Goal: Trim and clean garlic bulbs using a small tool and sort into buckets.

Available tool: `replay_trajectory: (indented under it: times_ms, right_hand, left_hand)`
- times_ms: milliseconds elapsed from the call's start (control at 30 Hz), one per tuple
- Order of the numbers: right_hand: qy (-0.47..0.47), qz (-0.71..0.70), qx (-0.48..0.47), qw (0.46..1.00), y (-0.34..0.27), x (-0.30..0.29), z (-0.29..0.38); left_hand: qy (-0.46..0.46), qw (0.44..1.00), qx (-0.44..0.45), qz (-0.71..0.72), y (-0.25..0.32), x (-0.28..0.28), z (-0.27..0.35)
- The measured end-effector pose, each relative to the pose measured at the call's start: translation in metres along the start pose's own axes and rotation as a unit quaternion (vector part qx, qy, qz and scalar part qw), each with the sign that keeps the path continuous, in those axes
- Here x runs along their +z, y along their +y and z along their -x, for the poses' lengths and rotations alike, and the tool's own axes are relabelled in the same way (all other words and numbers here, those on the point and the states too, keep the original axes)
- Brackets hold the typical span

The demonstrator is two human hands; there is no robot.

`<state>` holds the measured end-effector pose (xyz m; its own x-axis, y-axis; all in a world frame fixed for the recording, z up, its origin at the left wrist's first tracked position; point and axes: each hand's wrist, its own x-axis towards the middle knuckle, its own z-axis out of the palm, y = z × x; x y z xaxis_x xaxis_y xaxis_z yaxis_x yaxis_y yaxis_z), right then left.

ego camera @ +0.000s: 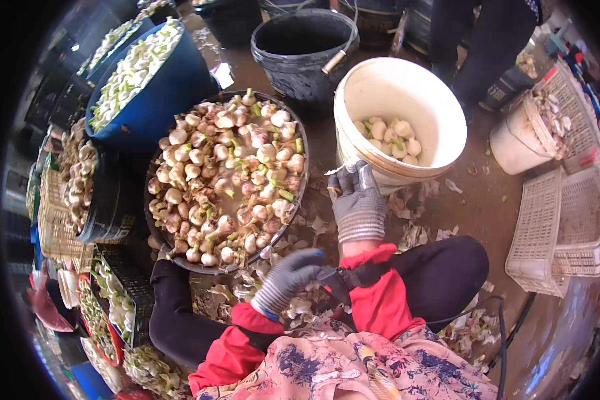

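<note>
My right hand (358, 205), in a grey knit glove, is raised at the near rim of a white plastic bucket (352, 142). A pale scrap, perhaps garlic skin, shows at its fingertips; whether the fingers grip it is unclear. Peeled garlic bulbs (392, 137) lie in the bottom of that bucket. My left hand (292, 275), gloved alike, is lower and nearer my body, its fingers pointing right towards a black and red object (336, 285) by my right wrist. What its fingers hold, if anything, is hidden. Unpeeled garlic bulbs (230, 175) fill a wide dark tub (306, 165) at the left.
A blue tub (150, 110) full of trimmed garlic stands at the upper left, a black bucket (300, 65) beyond. White plastic crates (535, 230) and a smaller white bucket (520, 137) are at the right. A person's dark-clothed legs (480, 50) are at the upper right. A cable (502, 325) runs beside my right knee.
</note>
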<state>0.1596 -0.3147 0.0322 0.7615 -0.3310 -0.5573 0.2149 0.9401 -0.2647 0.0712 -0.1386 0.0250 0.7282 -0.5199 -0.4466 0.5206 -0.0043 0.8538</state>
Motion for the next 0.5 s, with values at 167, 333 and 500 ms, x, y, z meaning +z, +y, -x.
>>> replay_trajectory:
  times_ms: [167,333,500]
  right_hand:
    - [-0.116,0.000,0.006,0.993,0.021,0.018,0.000]
    - [-0.108,0.070,-0.062,0.990,0.045,0.036,0.027]
    - [-0.129,0.196,-0.138,0.962,0.070,0.044,0.039]
  left_hand:
    - [-0.075,0.989,0.049,0.120,-0.010,0.015,0.028]
    - [0.036,0.986,0.108,0.124,-0.008,0.021,0.047]
    - [0.130,0.973,0.091,0.169,-0.015,0.022,0.051]
